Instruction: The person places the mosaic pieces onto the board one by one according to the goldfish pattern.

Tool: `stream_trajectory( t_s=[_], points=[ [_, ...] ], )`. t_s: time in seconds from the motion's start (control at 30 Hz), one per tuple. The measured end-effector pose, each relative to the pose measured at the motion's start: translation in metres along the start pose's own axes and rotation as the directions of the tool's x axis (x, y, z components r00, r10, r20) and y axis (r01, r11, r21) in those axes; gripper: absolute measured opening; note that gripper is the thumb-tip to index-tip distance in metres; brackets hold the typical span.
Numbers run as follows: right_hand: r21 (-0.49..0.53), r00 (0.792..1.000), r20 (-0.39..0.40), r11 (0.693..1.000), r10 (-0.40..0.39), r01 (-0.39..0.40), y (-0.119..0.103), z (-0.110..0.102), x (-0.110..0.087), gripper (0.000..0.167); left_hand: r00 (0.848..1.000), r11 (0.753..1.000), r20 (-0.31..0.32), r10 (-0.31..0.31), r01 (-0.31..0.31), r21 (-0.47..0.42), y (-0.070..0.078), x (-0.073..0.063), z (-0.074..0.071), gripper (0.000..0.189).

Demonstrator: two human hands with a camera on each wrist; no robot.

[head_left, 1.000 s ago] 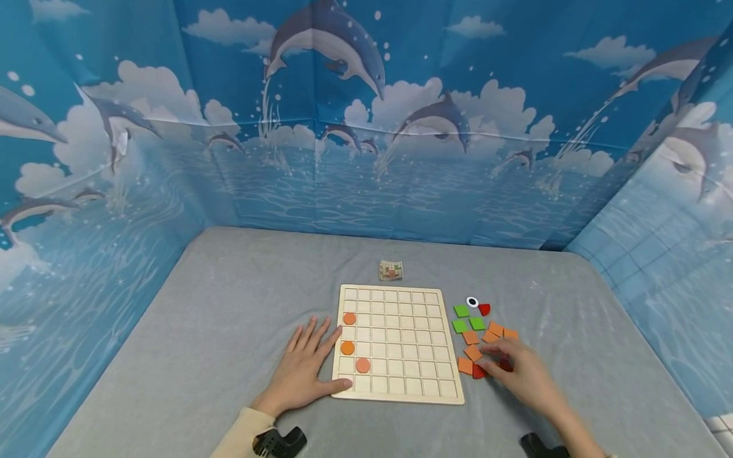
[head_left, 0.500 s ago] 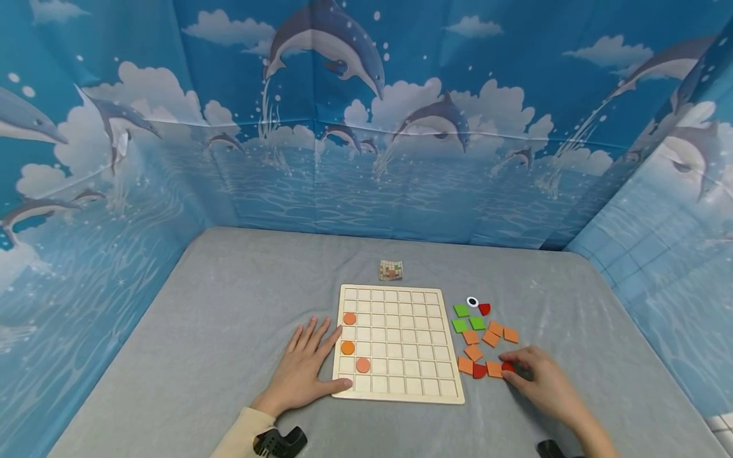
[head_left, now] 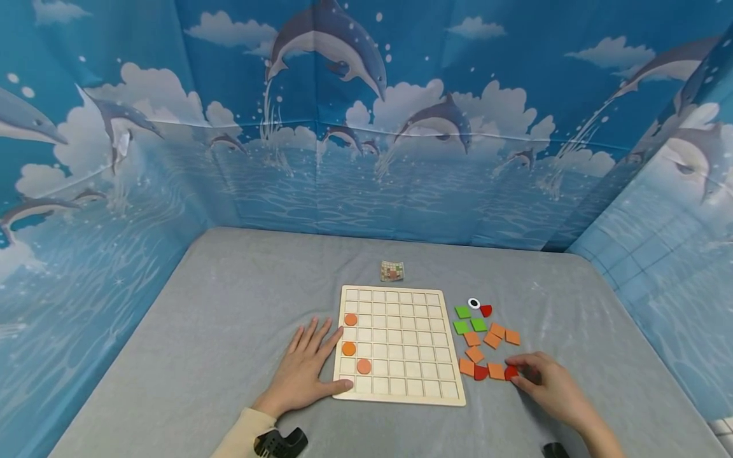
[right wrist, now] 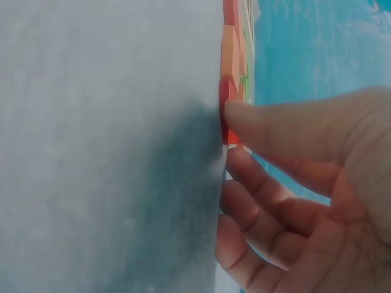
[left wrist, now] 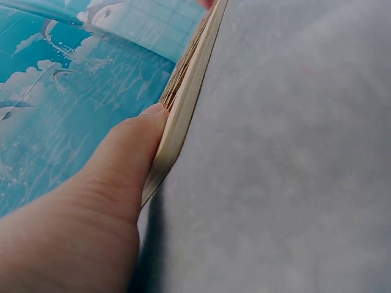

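A pale wooden grid board [head_left: 401, 343] lies on the grey cloth, with three round orange pieces [head_left: 349, 348] in its left columns. My left hand [head_left: 303, 369] is spread flat at the board's left side, its thumb over the near left corner. In the left wrist view that thumb [left wrist: 137, 134] rests on the board's edge. To the right, my right hand [head_left: 544, 381] pinches a red rounded piece [head_left: 510, 373] between thumb and index finger, low at the cloth. The right wrist view shows the thumb against the red piece [right wrist: 231, 125], other fingers loosely curled.
Several orange square tiles [head_left: 492, 340] and green tiles [head_left: 478, 325] are scattered right of the board. Among them lie two more red pieces [head_left: 480, 372] and a white ring-shaped piece [head_left: 474, 303] with a black centre. A small patterned card [head_left: 392, 271] lies beyond the board.
My right hand has moved right from over the orange tiles to the red piece at the near right end, uncovering tiles. The left hand has stayed in place.
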State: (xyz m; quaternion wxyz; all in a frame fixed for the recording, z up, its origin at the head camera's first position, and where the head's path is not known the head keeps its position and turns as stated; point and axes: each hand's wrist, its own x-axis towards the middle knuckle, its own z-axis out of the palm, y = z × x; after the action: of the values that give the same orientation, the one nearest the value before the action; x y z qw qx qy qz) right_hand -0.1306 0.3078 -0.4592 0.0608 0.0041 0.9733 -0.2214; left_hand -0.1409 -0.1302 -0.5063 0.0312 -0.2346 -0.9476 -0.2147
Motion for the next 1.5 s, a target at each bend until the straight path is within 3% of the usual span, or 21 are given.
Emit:
stream_trajectory(
  t_s=[0.43,0.87,1.13,1.5],
  points=[
    [0.067,0.999,0.018,0.997,0.038,-0.040,0.006,-0.002,0.001,0.020,0.999,1.000,-0.034,0.008,-0.008,0.014,-0.001,0.001,0.003,0.095],
    [0.125,0.994,-0.102,0.992,0.039,-0.026,0.006,-0.005,-0.004,0.018,1.000,1.000,-0.011,-0.009,0.009,0.001,0.000,0.002,0.001,0.095],
    [0.142,0.993,-0.121,0.990,-0.003,0.020,-0.012,0.003,0.003,0.015,1.000,1.000,-0.029,0.005,-0.005,0.004,0.000,0.001,0.001,0.094],
    [0.282,0.992,-0.003,0.952,-0.126,0.122,-0.058,0.011,0.020,0.016,0.999,1.000,-0.033,0.008,-0.008,0.012,0.001,0.004,0.002,0.093]
  ],
)
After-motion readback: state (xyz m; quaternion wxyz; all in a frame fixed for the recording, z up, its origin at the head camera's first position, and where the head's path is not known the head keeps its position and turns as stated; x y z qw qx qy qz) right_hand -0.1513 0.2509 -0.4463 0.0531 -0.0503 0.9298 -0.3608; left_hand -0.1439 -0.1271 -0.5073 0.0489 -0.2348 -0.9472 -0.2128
